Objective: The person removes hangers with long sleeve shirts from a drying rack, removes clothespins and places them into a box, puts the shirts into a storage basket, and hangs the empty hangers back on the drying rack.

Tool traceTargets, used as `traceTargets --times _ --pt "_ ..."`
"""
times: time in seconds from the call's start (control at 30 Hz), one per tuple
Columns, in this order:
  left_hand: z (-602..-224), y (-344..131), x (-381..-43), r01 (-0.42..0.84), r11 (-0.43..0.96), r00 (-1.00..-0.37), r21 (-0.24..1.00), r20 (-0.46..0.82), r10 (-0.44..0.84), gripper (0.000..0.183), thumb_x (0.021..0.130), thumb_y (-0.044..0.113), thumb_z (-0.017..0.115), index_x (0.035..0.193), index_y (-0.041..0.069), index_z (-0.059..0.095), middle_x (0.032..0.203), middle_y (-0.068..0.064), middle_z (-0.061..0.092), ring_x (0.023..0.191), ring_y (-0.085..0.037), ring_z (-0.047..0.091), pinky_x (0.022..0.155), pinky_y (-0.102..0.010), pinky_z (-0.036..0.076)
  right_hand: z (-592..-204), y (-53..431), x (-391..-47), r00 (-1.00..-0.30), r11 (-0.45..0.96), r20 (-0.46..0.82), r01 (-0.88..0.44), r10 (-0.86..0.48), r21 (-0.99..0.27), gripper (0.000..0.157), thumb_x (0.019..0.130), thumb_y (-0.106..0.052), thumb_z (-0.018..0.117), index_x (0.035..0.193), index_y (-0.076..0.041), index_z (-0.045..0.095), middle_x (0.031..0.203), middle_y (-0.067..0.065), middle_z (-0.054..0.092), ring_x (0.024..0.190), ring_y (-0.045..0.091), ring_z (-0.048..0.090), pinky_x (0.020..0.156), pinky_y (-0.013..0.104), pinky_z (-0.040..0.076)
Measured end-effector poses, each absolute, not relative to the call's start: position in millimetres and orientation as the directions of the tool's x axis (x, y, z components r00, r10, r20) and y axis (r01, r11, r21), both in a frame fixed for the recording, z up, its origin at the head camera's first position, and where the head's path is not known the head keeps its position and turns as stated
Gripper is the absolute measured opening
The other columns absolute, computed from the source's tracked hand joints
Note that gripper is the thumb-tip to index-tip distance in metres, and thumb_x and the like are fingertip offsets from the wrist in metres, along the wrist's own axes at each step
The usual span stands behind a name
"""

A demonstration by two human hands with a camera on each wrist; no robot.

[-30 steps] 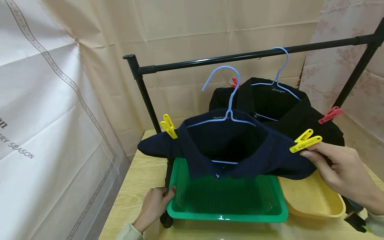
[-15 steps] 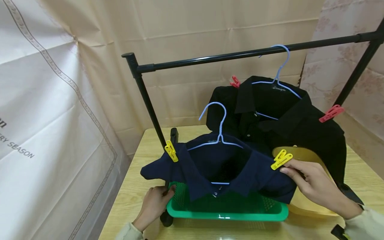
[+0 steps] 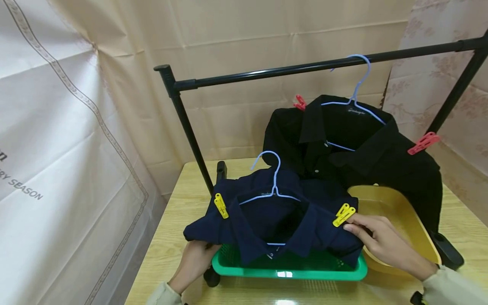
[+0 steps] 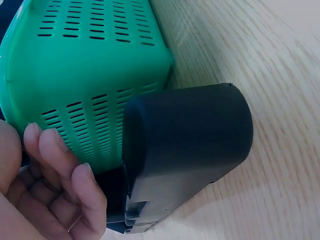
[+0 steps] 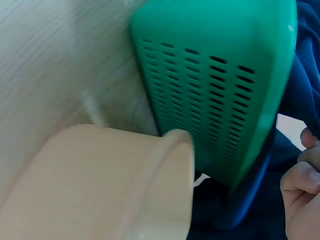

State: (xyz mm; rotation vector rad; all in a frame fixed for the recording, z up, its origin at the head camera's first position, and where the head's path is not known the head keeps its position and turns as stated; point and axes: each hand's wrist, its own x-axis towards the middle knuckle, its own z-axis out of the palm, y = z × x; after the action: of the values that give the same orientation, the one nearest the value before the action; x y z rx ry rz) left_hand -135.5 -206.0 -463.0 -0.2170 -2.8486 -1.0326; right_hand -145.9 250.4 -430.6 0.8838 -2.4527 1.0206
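A navy collared shirt [image 3: 320, 226] on a blue hanger [image 3: 274, 190] lies partly over the green basket [image 3: 324, 275]. Yellow clothespins pinch it at the left [image 3: 221, 206] and right [image 3: 344, 215] shoulders. My right hand [image 3: 381, 239] pinches the shirt's cloth between thumb and fingers just beside the right clothespin. At the basket's left end, my left hand [image 3: 196, 260] grips the rim; the sleeve covers some fingertips in the head view. Its curled fingers [image 4: 62, 155] show against the slotted wall in the left wrist view. The hanger's hook stands free of the rod.
A black rack rod [image 3: 259, 75] spans the back. From it hangs a black shirt [image 3: 366, 161] on another blue hanger [image 3: 358, 87], with red clothespins [image 3: 424, 143] at its shoulders. A yellow tub [image 3: 396, 212] sits right of the basket. The rack's black foot [image 4: 190, 135] stands beside the basket.
My right hand has come down and left with the navy shirt, lowering it and its hanger from near rod height onto the green basket. My left hand has stayed at the basket's rim.
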Motion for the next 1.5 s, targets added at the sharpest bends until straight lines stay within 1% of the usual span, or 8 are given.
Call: traceTargets --times 0.27,0.6,0.73,0.9,1.0,1.13,1.33,1.5 --pt "-461 -206 -136 0.157 0.717 -0.987 0.679 0.126 0.097 0.021 0.092 0.035 0.063 0.099 0.017 0.071 0.059 0.010 0.053 0.050 -0.005 0.050 0.054 -0.025 0.044 -443 252 -149 -0.750 0.568 0.520 -0.655 -0.409 -0.497 0.030 0.088 0.000 0.065 0.089 -0.030 0.060 0.072 -0.017 0.053 0.062 0.000 0.049 0.054 0.016 0.037" --pt "-455 -217 -141 0.061 0.595 -0.974 0.801 -0.082 0.210 0.039 0.092 0.050 0.057 0.087 0.012 0.066 0.054 0.000 0.052 0.045 -0.016 0.053 0.044 -0.033 0.047 -447 254 -149 -0.780 0.602 0.485 -0.619 -0.396 -0.504 0.027 0.090 -0.004 0.064 0.091 -0.031 0.061 0.076 -0.018 0.056 0.065 0.000 0.051 0.057 0.017 0.041" --pt "-445 -231 -144 0.065 0.538 -0.933 0.840 -0.140 0.332 0.033 0.093 0.041 0.060 0.094 0.010 0.066 0.061 -0.005 0.057 0.051 -0.020 0.057 0.047 -0.036 0.050 -446 254 -148 -0.785 0.605 0.482 -0.612 -0.389 -0.509 0.026 0.091 -0.005 0.064 0.091 -0.031 0.062 0.076 -0.018 0.057 0.065 0.000 0.051 0.057 0.017 0.042" --pt "-423 -250 -144 0.052 0.509 -0.923 0.859 -0.154 0.354 0.038 0.089 0.038 0.066 0.077 0.002 0.064 0.058 -0.007 0.058 0.053 -0.020 0.057 0.052 -0.036 0.051 -443 253 -150 -0.761 0.587 0.515 -0.640 -0.394 -0.497 0.027 0.090 -0.002 0.064 0.092 -0.029 0.063 0.078 -0.017 0.058 0.066 0.001 0.053 0.059 0.014 0.041" --pt "-410 -260 -143 0.041 0.485 -0.951 0.874 -0.115 0.288 0.049 0.088 0.039 0.068 0.061 0.001 0.053 0.052 -0.007 0.054 0.052 -0.019 0.053 0.054 -0.032 0.047 -441 253 -151 -0.754 0.581 0.525 -0.647 -0.394 -0.493 0.028 0.089 -0.001 0.064 0.093 -0.029 0.063 0.080 -0.017 0.059 0.067 0.001 0.054 0.061 0.013 0.041" --pt "-398 -269 -146 0.150 0.443 -0.980 0.884 0.073 0.187 0.046 0.089 0.034 0.068 0.063 0.004 0.046 0.053 -0.008 0.046 0.049 -0.018 0.043 0.050 -0.030 0.039 -441 254 -151 -0.749 0.580 0.532 -0.652 -0.394 -0.488 0.029 0.089 0.000 0.064 0.094 -0.028 0.064 0.080 -0.017 0.060 0.067 0.001 0.054 0.061 0.013 0.041" --pt "-390 -265 -157 0.339 0.572 -0.940 0.747 0.293 0.175 0.018 0.086 0.031 0.072 0.095 0.018 0.063 0.093 0.002 0.059 0.085 -0.016 0.051 0.068 -0.034 0.045 -441 255 -151 -0.753 0.584 0.532 -0.647 -0.387 -0.491 0.029 0.089 0.000 0.065 0.095 -0.028 0.064 0.080 -0.017 0.060 0.067 0.001 0.054 0.062 0.013 0.042" --pt "-387 -260 -163 0.475 0.585 -0.878 0.658 0.314 0.361 0.026 0.091 0.024 0.066 0.117 0.023 0.067 0.111 0.007 0.064 0.102 -0.015 0.056 0.079 -0.034 0.049 -441 255 -151 -0.746 0.572 0.537 -0.656 -0.394 -0.491 0.029 0.088 0.000 0.065 0.095 -0.028 0.064 0.080 -0.017 0.060 0.066 0.001 0.054 0.061 0.013 0.042"
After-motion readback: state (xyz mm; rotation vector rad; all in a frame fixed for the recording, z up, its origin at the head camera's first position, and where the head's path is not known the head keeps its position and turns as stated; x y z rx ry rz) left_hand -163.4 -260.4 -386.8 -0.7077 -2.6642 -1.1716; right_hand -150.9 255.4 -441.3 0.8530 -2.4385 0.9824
